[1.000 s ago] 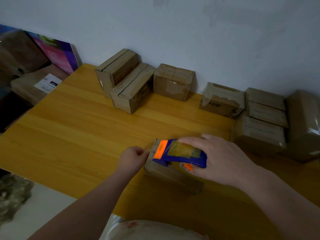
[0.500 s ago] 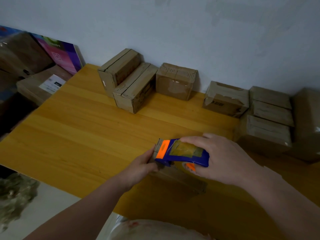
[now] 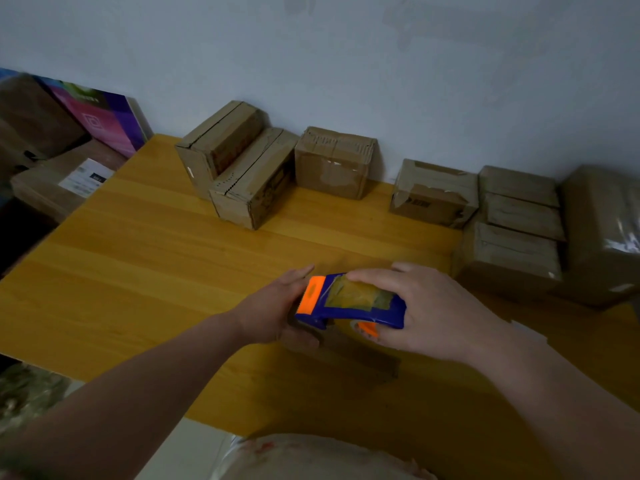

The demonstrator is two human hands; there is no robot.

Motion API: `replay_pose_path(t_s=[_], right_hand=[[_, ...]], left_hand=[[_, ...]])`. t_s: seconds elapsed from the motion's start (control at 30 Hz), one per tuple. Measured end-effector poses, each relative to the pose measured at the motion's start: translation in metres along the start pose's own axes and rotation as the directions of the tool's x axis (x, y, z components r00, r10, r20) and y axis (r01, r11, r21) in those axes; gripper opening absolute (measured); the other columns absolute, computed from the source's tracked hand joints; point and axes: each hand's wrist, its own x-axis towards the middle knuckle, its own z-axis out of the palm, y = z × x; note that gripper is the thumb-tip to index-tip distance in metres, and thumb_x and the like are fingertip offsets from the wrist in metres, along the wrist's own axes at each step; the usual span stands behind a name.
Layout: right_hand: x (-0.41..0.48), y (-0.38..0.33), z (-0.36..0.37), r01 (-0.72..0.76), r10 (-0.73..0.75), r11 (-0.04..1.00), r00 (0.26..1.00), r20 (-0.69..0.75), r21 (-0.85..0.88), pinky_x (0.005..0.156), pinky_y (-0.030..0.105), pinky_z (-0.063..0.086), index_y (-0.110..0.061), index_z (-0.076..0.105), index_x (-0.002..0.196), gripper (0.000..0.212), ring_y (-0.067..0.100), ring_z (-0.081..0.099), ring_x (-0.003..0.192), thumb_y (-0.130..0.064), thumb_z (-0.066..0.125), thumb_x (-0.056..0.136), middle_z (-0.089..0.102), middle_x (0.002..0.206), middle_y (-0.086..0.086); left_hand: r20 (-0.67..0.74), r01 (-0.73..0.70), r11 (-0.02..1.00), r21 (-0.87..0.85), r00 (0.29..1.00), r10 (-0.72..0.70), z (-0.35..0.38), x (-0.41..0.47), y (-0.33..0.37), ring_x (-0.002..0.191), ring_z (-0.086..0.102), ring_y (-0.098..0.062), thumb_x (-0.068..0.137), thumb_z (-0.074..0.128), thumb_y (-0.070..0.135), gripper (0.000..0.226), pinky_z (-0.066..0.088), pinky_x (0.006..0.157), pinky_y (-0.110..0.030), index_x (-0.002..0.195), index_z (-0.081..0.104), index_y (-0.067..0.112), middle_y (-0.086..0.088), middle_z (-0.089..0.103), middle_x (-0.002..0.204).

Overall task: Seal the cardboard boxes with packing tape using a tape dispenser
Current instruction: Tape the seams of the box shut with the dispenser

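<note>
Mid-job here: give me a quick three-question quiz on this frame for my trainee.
1. True or false: the right hand grips the tape dispenser.
2. Which colour is the front end of the tape dispenser, next to the left hand? A) orange B) green C) white
3. Fill in: the left hand holds the end of the small box, which lies on the yellow wooden ____.

Key: 1 true; 2 A; 3 table.
</note>
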Motion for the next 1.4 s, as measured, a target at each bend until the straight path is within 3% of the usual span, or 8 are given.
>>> replay_pose_path(t_s=[0.2,0.47,0.63,0.73,1.0,1.13,1.27,1.4], right_hand=[[-0.013,0.012,-0.008,0.015,-0.025,0.989,0.997,0.069,0.144,0.075,0.021,0.055,-0.062,0.016,0.137,0.078,-0.001,0.055,0.092,-0.06,0.068,0.078,0.043,0.113,-0.021],[-0.059,0.042,-0.013,-0.032,0.014,0.985,0.994,0.109,0.168,0.082,0.023,0.054,-0.075,0.021,0.125,0.075,0.002,0.057,0.102,-0.055,0.073,0.075,0.044,0.119,-0.024],[-0.07,0.043,-0.008,-0.1,0.086,0.992,0.983,0.164,0.081,0.074,0.017,0.05,-0.08,0.005,0.121,0.077,-0.001,0.05,0.098,-0.084,0.056,0.063,0.031,0.113,-0.029],[-0.067,0.042,-0.007,-0.112,0.112,0.994,0.986,0.127,-0.002,0.065,0.014,0.043,-0.071,0.011,0.13,0.08,-0.002,0.048,0.087,-0.094,0.037,0.058,0.031,0.106,-0.027],[-0.063,0.044,-0.004,-0.108,0.109,0.992,0.994,-0.005,0.061,0.076,0.024,0.049,-0.056,0.035,0.131,0.059,0.001,0.051,0.092,-0.057,0.065,0.08,0.045,0.111,-0.019],[-0.049,0.033,0.003,-0.076,0.081,0.99,0.996,-0.042,0.116,0.073,0.021,0.048,-0.059,0.033,0.129,0.059,0.0,0.05,0.092,-0.058,0.066,0.08,0.044,0.111,-0.02],[-0.03,0.023,0.009,-0.047,0.054,0.993,0.997,-0.062,0.108,0.067,0.014,0.042,-0.061,0.023,0.128,0.064,0.001,0.05,0.092,-0.054,0.066,0.081,0.042,0.11,-0.019],[-0.044,0.036,0.009,-0.043,0.044,0.989,0.999,-0.007,0.143,0.076,0.022,0.05,-0.066,0.017,0.128,0.072,0.0,0.05,0.097,-0.051,0.069,0.08,0.044,0.113,-0.018]], left_hand=[[0.045,0.059,0.994,0.094,0.997,-0.063,-0.002,0.0,0.002,0.146,-0.005,-0.014,0.053,0.07,0.072,0.105,0.02,0.116,-0.048,0.135,0.004,0.061,0.015,-0.003,0.159],[0.055,0.08,0.973,0.218,0.994,-0.094,-0.003,0.003,0.004,0.145,-0.012,-0.012,0.063,0.075,0.063,0.108,0.022,0.114,-0.052,0.149,0.014,0.038,0.015,-0.008,0.159],[0.059,-0.009,0.892,0.452,0.998,-0.019,-0.008,0.007,0.014,0.145,-0.014,-0.012,0.065,0.069,0.069,0.107,0.001,0.117,-0.044,0.149,0.017,0.027,0.01,-0.006,0.16],[0.117,-0.136,0.811,0.57,0.99,0.084,-0.005,0.014,0.025,0.146,0.001,-0.012,0.069,0.068,0.065,0.105,-0.012,0.113,-0.039,0.15,0.015,0.024,0.007,0.012,0.158],[0.16,-0.205,0.846,0.492,0.977,0.143,0.016,0.031,0.043,0.131,0.033,-0.012,0.056,0.074,0.068,0.115,0.0,0.116,-0.041,0.149,0.021,0.028,0.008,0.038,0.139],[0.165,-0.198,0.842,0.501,0.977,0.132,-0.003,0.031,0.034,0.126,0.04,-0.017,0.055,0.078,0.063,0.108,0.018,0.114,-0.043,0.145,0.031,0.026,0.005,0.043,0.136],[0.189,-0.167,0.846,0.507,0.979,0.08,-0.022,0.028,0.019,0.13,0.036,-0.014,0.058,0.081,0.057,0.107,0.01,0.116,-0.044,0.146,0.029,0.027,0.007,0.039,0.139],[0.188,-0.173,0.845,0.506,0.978,0.088,-0.022,0.028,0.015,0.125,0.035,-0.012,0.058,0.08,0.056,0.105,0.012,0.117,-0.047,0.145,0.029,0.027,0.009,0.039,0.137]])
